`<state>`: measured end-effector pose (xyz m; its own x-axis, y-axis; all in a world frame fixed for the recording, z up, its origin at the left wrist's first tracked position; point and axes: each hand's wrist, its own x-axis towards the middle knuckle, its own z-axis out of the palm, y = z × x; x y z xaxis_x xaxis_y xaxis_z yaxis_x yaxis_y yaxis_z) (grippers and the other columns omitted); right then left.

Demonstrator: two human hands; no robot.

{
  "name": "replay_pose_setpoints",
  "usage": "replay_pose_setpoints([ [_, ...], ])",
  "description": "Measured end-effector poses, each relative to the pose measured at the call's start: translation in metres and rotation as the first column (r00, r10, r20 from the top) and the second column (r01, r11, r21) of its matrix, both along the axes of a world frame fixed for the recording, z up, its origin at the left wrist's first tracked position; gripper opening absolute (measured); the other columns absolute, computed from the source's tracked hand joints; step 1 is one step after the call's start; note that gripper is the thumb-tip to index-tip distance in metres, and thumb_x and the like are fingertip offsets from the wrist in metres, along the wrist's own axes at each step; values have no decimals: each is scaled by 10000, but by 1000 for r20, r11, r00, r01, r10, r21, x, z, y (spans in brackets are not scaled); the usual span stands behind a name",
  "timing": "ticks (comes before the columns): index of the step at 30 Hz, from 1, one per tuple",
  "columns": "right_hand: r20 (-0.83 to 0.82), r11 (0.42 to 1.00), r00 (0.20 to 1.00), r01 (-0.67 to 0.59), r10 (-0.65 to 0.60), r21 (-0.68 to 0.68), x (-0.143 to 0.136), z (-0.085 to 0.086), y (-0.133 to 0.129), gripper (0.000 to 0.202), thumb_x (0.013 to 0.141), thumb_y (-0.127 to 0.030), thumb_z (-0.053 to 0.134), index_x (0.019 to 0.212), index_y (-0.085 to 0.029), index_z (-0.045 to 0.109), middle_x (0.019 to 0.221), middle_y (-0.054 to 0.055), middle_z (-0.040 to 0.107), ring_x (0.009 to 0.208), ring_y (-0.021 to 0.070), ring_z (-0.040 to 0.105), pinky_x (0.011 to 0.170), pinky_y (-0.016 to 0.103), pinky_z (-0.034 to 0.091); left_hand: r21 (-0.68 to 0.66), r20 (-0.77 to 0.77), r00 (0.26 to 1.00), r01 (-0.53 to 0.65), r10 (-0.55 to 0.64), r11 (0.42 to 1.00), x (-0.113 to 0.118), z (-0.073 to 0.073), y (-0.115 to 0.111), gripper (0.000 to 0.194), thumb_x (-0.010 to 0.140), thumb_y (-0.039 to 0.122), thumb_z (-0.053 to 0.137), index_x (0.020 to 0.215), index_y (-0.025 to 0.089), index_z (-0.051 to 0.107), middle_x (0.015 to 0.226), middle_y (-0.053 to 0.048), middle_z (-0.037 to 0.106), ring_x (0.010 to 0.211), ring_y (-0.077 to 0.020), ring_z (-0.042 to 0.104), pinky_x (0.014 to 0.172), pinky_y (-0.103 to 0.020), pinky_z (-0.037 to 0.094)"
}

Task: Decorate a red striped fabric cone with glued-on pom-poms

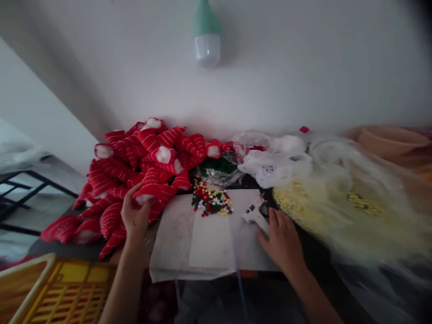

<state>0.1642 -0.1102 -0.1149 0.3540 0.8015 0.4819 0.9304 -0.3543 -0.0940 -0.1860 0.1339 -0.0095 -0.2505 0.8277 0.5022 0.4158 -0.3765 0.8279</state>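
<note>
Red cone point(162, 196) between left hand's fingertips point(146, 210)

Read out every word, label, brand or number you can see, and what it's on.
No text is readable here.
White plastic bag: dark bluish print, too blurred to read.
White glue gun: small dark marks, too blurred to tell whether they are lettering.

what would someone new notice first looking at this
The heap of red, white-striped stuffed pieces on the left stands out first. Next come the small coloured balls scattered at the back of the white paper. Above, a green and white bulb shows against the pale wall.
</note>
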Motion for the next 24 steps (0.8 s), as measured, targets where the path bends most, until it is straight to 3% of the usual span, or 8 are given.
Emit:
replay_pose_setpoints([
  [3, 26, 999, 1000, -11, 12, -45, 5, -6, 15, 462, 927, -334, 572, 1276, -35, 614, 1234, 289, 691, 1148, 414, 655, 1043, 546, 534, 61, 332, 930, 145, -157, 988, 17, -2, -32, 614, 641, 345, 912, 1225, 235, 761, 1265, -82, 765, 1183, -294, 699, 1076, -449, 554],
  [6, 11, 1000, 1000, -22, 22, -11, 12, -8, 21, 325, 903, -328, 576, 1132, -109, 648, 1133, 231, 700, 1025, 368, 670, 936, 497, 567, 53, 734, 629, 325, -258, 944, 31, -16, -52, 477, 712, 478, 892, 1126, 269, 778, 1185, -50, 806, 1154, -270, 729, 1032, -403, 591],
  [8, -22, 996, 999, -39, 41, 82, 15, -3, 19, 295, 869, -325, 581, 1094, -141, 633, 1082, 202, 689, 977, 352, 659, 883, 482, 574, 52, 878, 398, 477, -268, 877, 39, -24, -60, 348, 826, 481, 794, 1114, 286, 782, 1206, -28, 815, 1213, -251, 718, 1051, -386, 589],
  [13, -158, 946, 982, -48, 103, 321, 18, 24, 6, 341, 817, -357, 603, 1106, -181, 562, 972, 139, 638, 934, 354, 634, 833, 500, 569, 141, 983, -34, 769, -180, 624, 62, -21, -71, 432, 956, 357, 584, 1343, 218, 716, 1429, -78, 732, 1363, -239, 658, 1063, -331, 593],
  [17, -383, 917, 905, -17, 182, 398, 13, 41, 5, 350, 760, -369, 672, 1048, -225, 535, 917, 69, 598, 843, 306, 620, 753, 451, 551, 238, 971, -187, 836, -151, 495, 87, -13, -75, 473, 1004, 363, 509, 1434, 247, 667, 1420, -97, 735, 1350, -244, 674, 990, -316, 628],
  [19, -561, 893, 773, -17, 297, 450, 5, 48, 11, 371, 743, -365, 724, 1042, -239, 543, 895, 34, 602, 773, 259, 614, 699, 400, 540, 245, 969, -203, 847, -138, 472, 98, -15, -78, 494, 1010, 347, 502, 1472, 243, 642, 1434, -110, 726, 1341, -255, 680, 988, -328, 630],
  [22, -750, 814, 379, -15, 543, 581, -15, 59, 26, 345, 803, -403, 740, 1057, -265, 552, 919, 15, 633, 751, 220, 636, 669, 361, 554, 214, 977, -184, 845, -110, 490, 111, -22, -84, 574, 989, 261, 520, 1560, 230, 562, 1470, -124, 701, 1369, -275, 658, 1034, -371, 613],
  [24, -756, 769, 182, -7, 629, 639, -30, 67, 35, 273, 878, -461, 669, 1041, -279, 549, 960, 29, 655, 773, 222, 664, 644, 350, 563, 192, 981, -168, 838, -93, 511, 117, -24, -87, 638, 975, 197, 515, 1611, 237, 500, 1497, -123, 682, 1387, -273, 643, 1069, -390, 596],
])
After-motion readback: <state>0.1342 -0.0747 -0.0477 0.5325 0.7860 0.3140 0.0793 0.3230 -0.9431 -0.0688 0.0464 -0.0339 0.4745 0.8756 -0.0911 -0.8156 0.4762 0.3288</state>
